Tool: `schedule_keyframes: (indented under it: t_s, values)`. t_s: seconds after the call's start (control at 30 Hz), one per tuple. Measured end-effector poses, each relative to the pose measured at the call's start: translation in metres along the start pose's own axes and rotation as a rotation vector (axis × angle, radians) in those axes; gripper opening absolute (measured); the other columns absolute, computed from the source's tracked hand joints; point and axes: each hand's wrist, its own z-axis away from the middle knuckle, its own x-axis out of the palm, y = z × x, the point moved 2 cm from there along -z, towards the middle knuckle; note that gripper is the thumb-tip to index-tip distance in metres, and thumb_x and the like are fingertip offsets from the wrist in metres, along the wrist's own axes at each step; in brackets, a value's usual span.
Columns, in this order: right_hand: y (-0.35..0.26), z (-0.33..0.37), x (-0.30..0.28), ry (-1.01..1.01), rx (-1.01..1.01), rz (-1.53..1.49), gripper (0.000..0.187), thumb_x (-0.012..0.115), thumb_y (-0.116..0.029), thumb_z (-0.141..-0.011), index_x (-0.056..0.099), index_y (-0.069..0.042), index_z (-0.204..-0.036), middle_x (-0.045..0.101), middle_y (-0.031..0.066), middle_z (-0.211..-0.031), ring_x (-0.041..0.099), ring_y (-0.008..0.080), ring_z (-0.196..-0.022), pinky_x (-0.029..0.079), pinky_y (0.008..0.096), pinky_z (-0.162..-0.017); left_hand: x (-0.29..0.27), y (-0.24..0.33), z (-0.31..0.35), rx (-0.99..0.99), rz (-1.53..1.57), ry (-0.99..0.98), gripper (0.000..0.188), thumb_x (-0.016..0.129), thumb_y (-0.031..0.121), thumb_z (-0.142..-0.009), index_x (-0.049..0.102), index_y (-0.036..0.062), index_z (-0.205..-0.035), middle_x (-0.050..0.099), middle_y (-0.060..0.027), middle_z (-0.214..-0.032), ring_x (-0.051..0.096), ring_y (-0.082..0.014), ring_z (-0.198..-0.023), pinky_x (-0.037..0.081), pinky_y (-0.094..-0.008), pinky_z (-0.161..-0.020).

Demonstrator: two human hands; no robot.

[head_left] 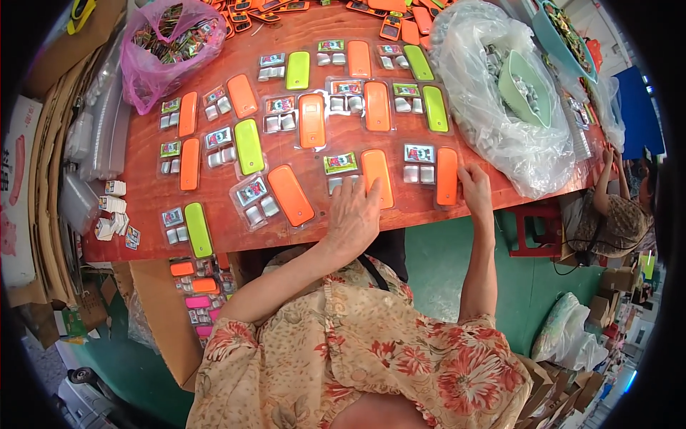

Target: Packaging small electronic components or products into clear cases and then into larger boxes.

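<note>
My left hand (354, 218) bends over a clear blister tray in the front row. Its fingertips rest by the tray's white pieces (335, 184), partly covering them, beside an orange phone-shaped case (377, 179). A green sachet (340, 163) lies above those fingers; whether they grip anything is hidden. My right hand (476, 187) pinches the right edge of the neighbouring blister tray (426, 191). That tray holds an orange phone-shaped case (446, 176), a blue-white sachet (419, 153) and two white pieces (418, 174).
Several similar filled trays (291, 196) cover the red table (386, 227). A pink bag of sachets (136, 68) stands far left; a clear bag (457, 64) with a green basket (520, 89) stands right. An open carton (161, 307) sits below; a person (618, 207) is at right.
</note>
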Motion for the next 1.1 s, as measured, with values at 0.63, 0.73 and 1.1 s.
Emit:
schedule_keyframes:
  t_s: [0.63,0.73,1.1]
  values:
    - [-0.057,0.005,0.081,-0.333,-0.115,-0.126,0.017,0.052,-0.015,-0.081,0.056,0.002,-0.081,0.055,0.0067,-0.062,0.051,0.0109,-0.058,0.041,0.0259,-0.052,-0.026,-0.038,-0.028,-0.611,0.279,-0.058,0.060,0.057,0.020,-0.075,0.028,-0.0012,-0.123,0.037,-0.0220,-0.121,0.040,-0.0360,-0.110,0.036,-0.0416,-0.088]
    - [-0.066,0.006,0.080,-0.260,-0.142,-0.097,0.022,0.051,-0.016,-0.082,0.053,0.002,-0.093,0.059,0.0119,-0.076,0.056,0.0155,-0.069,0.044,0.0273,-0.061,-0.014,-0.042,-0.027,-0.584,0.058,-0.029,0.066,0.061,0.020,-0.070,0.027,-0.0004,-0.124,0.037,-0.0221,-0.119,0.044,-0.0376,-0.103,0.037,-0.0452,-0.084]
    - [-0.057,0.017,0.078,-0.284,-0.153,-0.118,0.024,0.047,-0.016,-0.085,0.054,0.004,-0.096,0.058,0.0079,-0.080,0.052,0.0109,-0.076,0.042,0.0246,-0.069,0.005,-0.037,-0.018,-0.706,0.334,0.177,0.068,0.063,0.013,-0.066,0.027,0.0022,-0.123,0.049,-0.0226,-0.101,0.049,-0.0371,-0.094,0.040,-0.0440,-0.079]
